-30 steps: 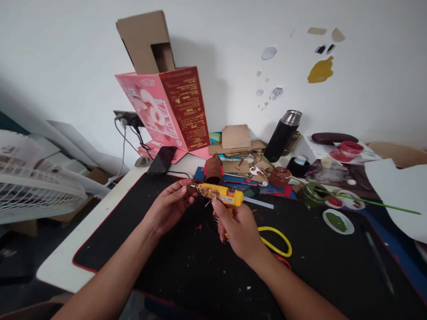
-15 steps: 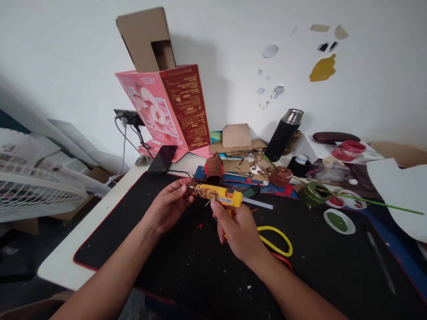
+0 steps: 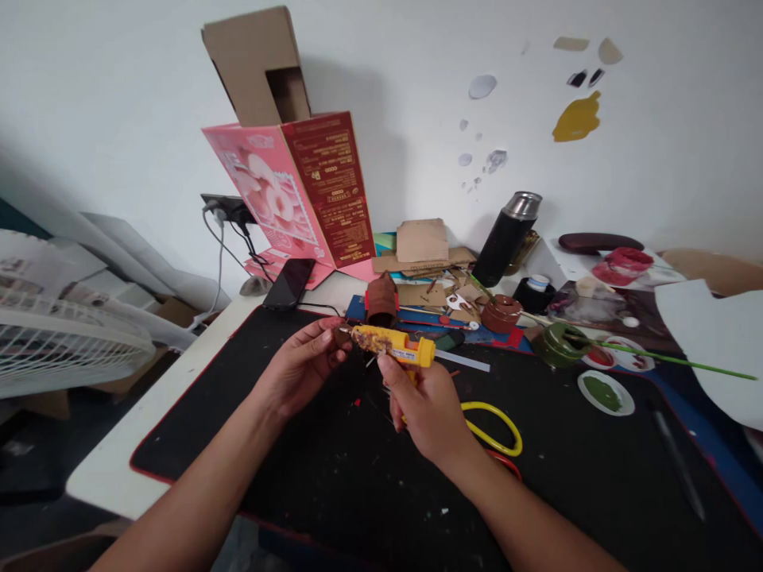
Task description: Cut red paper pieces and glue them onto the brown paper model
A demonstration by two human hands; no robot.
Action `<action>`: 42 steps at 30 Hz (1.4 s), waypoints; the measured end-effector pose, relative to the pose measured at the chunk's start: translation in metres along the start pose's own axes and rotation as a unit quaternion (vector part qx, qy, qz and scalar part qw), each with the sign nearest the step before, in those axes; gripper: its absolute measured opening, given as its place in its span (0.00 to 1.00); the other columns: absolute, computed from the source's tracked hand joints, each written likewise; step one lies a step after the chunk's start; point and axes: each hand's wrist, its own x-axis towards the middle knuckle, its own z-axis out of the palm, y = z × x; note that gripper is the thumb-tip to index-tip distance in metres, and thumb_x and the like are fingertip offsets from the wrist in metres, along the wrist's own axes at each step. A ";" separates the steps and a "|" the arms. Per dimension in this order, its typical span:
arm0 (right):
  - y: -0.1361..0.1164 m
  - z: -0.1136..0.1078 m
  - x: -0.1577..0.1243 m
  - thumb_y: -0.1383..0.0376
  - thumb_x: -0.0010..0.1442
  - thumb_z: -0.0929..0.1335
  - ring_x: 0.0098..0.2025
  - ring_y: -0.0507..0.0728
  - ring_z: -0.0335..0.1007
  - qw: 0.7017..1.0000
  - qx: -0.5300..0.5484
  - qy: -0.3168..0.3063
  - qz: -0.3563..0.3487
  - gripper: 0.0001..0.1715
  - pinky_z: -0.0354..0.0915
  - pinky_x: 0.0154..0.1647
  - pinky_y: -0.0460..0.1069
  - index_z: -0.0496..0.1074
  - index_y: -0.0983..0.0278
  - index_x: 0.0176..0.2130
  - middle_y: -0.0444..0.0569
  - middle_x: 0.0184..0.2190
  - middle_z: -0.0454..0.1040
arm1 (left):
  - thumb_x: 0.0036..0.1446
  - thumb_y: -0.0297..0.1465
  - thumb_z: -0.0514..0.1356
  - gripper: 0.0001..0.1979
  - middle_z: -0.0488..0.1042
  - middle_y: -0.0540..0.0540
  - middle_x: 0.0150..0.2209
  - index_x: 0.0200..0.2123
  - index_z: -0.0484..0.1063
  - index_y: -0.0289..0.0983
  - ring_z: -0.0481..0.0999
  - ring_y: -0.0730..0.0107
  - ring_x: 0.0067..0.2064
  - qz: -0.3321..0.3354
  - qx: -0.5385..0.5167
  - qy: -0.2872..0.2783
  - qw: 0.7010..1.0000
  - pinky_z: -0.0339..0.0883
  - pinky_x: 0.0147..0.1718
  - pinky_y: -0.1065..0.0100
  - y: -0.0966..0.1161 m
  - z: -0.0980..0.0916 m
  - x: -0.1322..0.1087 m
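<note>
My right hand [image 3: 426, 409] is wrapped round the grip of a yellow hot glue gun [image 3: 411, 349], its front smeared brown and a whitish glue stick [image 3: 463, 361] sticking out of the back. The nozzle points left at a small brown piece [image 3: 342, 335] pinched in the fingertips of my left hand [image 3: 301, 365]. Whether the nozzle touches the piece I cannot tell. Just beyond the glue gun stands a brown rounded model [image 3: 382, 298] with red sides. Beside my right wrist lies a yellow looped handle [image 3: 493, 423], with a red one partly hidden by my forearm.
A black mat [image 3: 334, 477] covers the table. Behind it are a phone [image 3: 290, 284], a pink carton [image 3: 280, 191], cardboard scraps [image 3: 422, 241] and a black thermos [image 3: 506, 242]. Paint jars [image 3: 560, 345] with brushes and a green paint dish [image 3: 605, 394] stand right; a fan [image 3: 65, 342] is at left.
The glue gun has shifted very slightly, its nozzle staying by the small brown piece. Both hands keep their holds, and the view has tilted a little.
</note>
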 end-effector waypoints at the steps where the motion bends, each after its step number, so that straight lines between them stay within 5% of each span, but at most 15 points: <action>1: 0.000 0.000 0.000 0.35 0.68 0.65 0.14 0.50 0.62 1.000 -0.001 0.000 -0.003 0.36 0.56 0.17 0.45 0.65 0.60 0.25 0.40 0.12 0.63 | 0.46 0.26 0.80 0.19 0.84 0.44 0.36 0.42 0.84 0.31 0.84 0.69 0.34 -0.001 0.001 0.000 1.000 0.79 0.33 0.75 0.000 0.000 0.000; 42: 0.001 -0.001 0.000 0.36 0.69 0.65 0.15 0.51 0.63 1.000 -0.020 -0.003 -0.005 0.36 0.57 0.19 0.46 0.65 0.59 0.24 0.40 0.12 0.64 | 0.43 0.34 0.83 0.21 0.83 0.45 0.33 0.40 0.85 0.32 0.82 0.71 0.32 -0.001 0.022 0.014 1.000 0.77 0.31 0.76 -0.002 0.000 0.001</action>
